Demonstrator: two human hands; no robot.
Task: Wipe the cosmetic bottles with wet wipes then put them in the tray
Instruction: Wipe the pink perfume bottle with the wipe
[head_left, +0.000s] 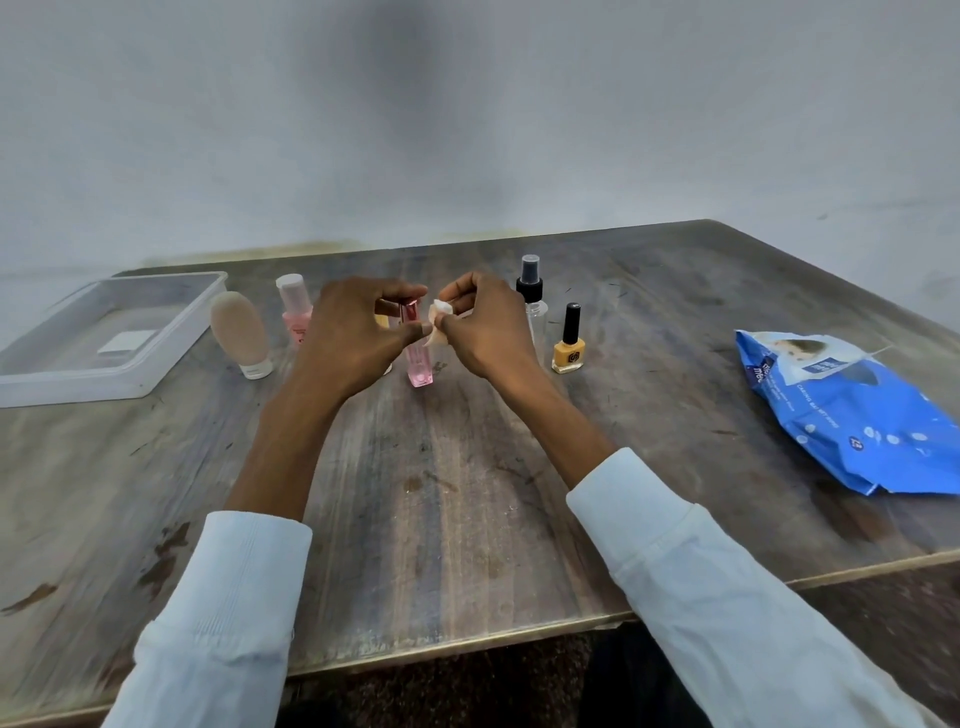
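Cosmetic bottles stand in a loose row across the far half of the wooden table. From the head view, the left hand pinches the slim pink bottle near its metallic cap, thumb and fingers curled round it, the bottle's base at or just above the tabletop. The right hand pinches a crumpled wet wipe pressed against the bottle's upper side; the two hands are nearly touching.

At nine o'clock from the hands stand a beige tube on its cap and a pink bottle with a white cap. At three o'clock, just beside the right hand, stand a clear spray bottle and a yellow nail polish.

The clear tray sits at ten o'clock by the table's left edge, nothing but the beige tube between it and the hands. A blue wipes pack, flap open, lies at four o'clock near the right edge. Open wood stretches from the hands back to the near edge, crossed only by the white-sleeved forearms.
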